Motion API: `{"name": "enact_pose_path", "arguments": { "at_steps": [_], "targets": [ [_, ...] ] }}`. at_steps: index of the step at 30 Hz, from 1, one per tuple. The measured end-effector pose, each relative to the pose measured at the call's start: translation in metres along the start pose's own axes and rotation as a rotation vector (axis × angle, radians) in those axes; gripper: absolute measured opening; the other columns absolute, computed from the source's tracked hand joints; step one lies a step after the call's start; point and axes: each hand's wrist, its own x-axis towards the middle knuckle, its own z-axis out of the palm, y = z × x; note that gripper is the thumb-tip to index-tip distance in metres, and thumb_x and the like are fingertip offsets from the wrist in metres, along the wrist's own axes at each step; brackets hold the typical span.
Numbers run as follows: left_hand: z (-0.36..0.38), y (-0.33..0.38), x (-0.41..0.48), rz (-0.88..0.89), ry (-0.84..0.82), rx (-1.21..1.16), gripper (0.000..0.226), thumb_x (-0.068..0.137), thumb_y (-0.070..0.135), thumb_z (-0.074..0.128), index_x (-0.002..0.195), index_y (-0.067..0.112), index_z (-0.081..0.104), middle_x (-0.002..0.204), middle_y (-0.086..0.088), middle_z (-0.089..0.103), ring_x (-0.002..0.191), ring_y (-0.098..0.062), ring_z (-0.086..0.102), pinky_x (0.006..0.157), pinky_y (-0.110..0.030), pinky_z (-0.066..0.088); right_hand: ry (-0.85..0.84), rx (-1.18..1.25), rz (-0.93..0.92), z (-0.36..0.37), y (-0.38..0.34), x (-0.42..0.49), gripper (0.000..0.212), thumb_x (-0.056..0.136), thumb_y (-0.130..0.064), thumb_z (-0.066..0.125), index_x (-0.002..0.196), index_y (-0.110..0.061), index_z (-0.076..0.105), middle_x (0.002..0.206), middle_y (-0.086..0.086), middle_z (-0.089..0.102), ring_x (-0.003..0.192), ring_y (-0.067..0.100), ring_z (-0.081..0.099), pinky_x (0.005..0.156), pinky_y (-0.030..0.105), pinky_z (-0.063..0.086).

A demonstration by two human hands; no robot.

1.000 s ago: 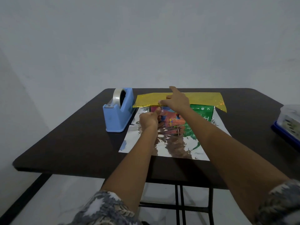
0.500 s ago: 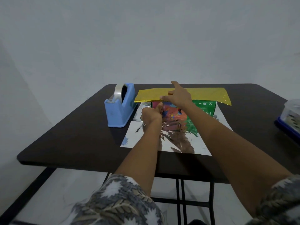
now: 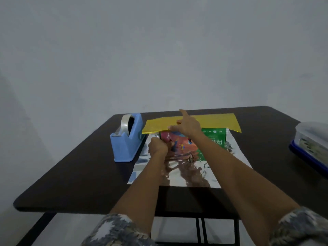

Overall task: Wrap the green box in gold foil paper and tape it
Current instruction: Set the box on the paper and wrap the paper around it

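The green box (image 3: 213,139), with a red and orange picture on its near face, lies on the foil paper (image 3: 195,176), whose silver side faces up. The paper's far flap is folded over the box top, gold side (image 3: 218,121) showing. My right hand (image 3: 188,126) rests on that flap with fingers extended and the index finger pointing away. My left hand (image 3: 158,145) is curled into a fist against the box's near left corner; what it pinches is hidden.
A blue tape dispenser (image 3: 128,141) with a clear tape roll stands left of the paper on the dark table (image 3: 79,174). A lidded plastic container (image 3: 312,144) with a blue base sits at the right edge. A grey wall lies behind.
Both hands stay on the box and the gold flap. My left fist has shifted slightly lower at the box's left corner. The camera has tilted a little.
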Motion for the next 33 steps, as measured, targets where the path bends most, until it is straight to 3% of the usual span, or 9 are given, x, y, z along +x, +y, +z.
{"name": "enact_pose_path", "arguments": {
  "at_steps": [3,6,10,14,16,18,21,27,33],
  "targets": [
    [-0.002,-0.005,0.003,0.048,-0.054,-0.114,0.046,0.071,0.045,0.077,0.068,0.001,0.065,0.076,-0.021,0.07,0.074,-0.037,0.069,0.071,-0.049,0.058,0.014,-0.001,0.003,0.001,0.002,0.002,0.091,0.079,-0.045,0.07,0.148,-0.017,0.019,0.129,0.007,0.06,0.124,0.029,0.05,0.103,0.045,0.038],
    [-0.002,-0.005,0.002,0.127,-0.001,-0.06,0.046,0.086,0.051,0.06,0.062,0.012,0.059,0.068,-0.013,0.069,0.07,-0.032,0.068,0.075,-0.046,0.057,0.028,-0.009,0.023,0.003,0.001,0.004,0.086,0.08,-0.044,0.068,0.148,-0.018,0.021,0.128,0.006,0.06,0.124,0.028,0.051,0.103,0.044,0.038],
    [0.0,-0.002,0.004,0.147,0.034,0.004,0.039,0.085,0.044,0.065,0.069,0.009,0.056,0.08,-0.021,0.07,0.075,-0.036,0.068,0.074,-0.048,0.056,0.033,0.001,0.075,0.004,-0.001,0.008,0.084,0.08,-0.04,0.068,0.148,-0.02,0.022,0.129,0.005,0.06,0.125,0.027,0.05,0.104,0.042,0.037],
    [0.0,-0.004,0.005,0.094,0.046,0.081,0.043,0.083,0.039,0.068,0.085,-0.004,0.066,0.086,-0.017,0.07,0.081,-0.033,0.067,0.071,-0.037,0.053,0.062,-0.024,0.089,0.007,-0.004,0.006,0.076,0.084,-0.031,0.064,0.147,-0.018,0.024,0.123,0.006,0.063,0.121,0.028,0.052,0.102,0.038,0.037],
    [0.0,-0.006,0.005,0.08,-0.007,0.029,0.036,0.081,0.032,0.072,0.079,-0.003,0.067,0.082,-0.018,0.07,0.078,-0.034,0.068,0.073,-0.041,0.055,0.08,-0.038,0.085,0.006,-0.004,0.004,0.069,0.088,-0.026,0.058,0.148,-0.017,0.023,0.117,0.009,0.064,0.116,0.03,0.054,0.099,0.037,0.038],
    [-0.002,-0.009,0.008,0.083,-0.057,-0.01,0.037,0.077,0.033,0.076,0.069,-0.001,0.065,0.076,-0.019,0.071,0.07,-0.035,0.069,0.073,-0.048,0.057,0.084,-0.021,0.081,0.005,-0.005,0.003,0.07,0.09,-0.035,0.057,0.147,-0.016,0.022,0.12,0.01,0.063,0.119,0.031,0.053,0.099,0.039,0.039],
    [-0.001,-0.008,0.007,0.094,-0.052,0.01,0.053,0.072,0.049,0.075,0.072,-0.003,0.066,0.074,-0.016,0.071,0.069,-0.033,0.069,0.072,-0.047,0.058,0.071,-0.014,0.078,0.004,-0.007,0.001,0.091,0.08,-0.056,0.063,0.147,-0.014,0.02,0.123,0.005,0.063,0.123,0.029,0.05,0.1,0.042,0.041],
    [-0.002,-0.002,0.002,0.115,-0.009,0.095,0.057,0.076,0.055,0.068,0.086,-0.001,0.07,0.085,-0.015,0.072,0.079,-0.032,0.069,0.075,-0.036,0.055,0.129,-0.073,0.138,0.01,-0.008,0.005,0.095,0.07,-0.057,0.072,0.141,-0.013,0.029,0.124,0.009,0.062,0.121,0.032,0.05,0.094,0.041,0.043],
    [-0.003,-0.005,0.006,0.096,-0.04,0.138,0.045,0.076,0.04,0.075,0.09,-0.002,0.07,0.092,-0.017,0.071,0.085,-0.034,0.067,0.077,-0.036,0.053,0.132,-0.096,0.109,0.005,-0.009,0.001,0.081,0.082,-0.055,0.063,0.142,-0.009,0.033,0.127,0.011,0.059,0.124,0.032,0.048,0.097,0.04,0.04]
  ]
}}
